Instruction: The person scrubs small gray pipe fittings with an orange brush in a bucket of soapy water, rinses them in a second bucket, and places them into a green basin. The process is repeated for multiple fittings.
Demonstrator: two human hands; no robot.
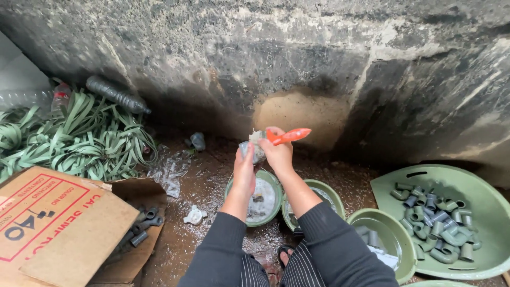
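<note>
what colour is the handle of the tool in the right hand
Orange handle, gripped by the right hand; shows in the head view.

Wall point(223, 48): rough concrete, grey, stained dark, with white flaking patches and a bare tan patch point(303, 114) low at centre.
Floor point(183, 223): brown, wet-looking dirt, speckled with white flecks.
Strapping point(74, 138): heap of loose green bands, left, against the wall.
Bottle point(117, 94): dark plastic, lying on the heap.
Box point(58, 223): open cardboard, lower left, red print on flap.
Plastic wrap point(167, 172): clear, crumpled, beside the heap.
Light: soft, even daylight; no hard shadows.
</note>
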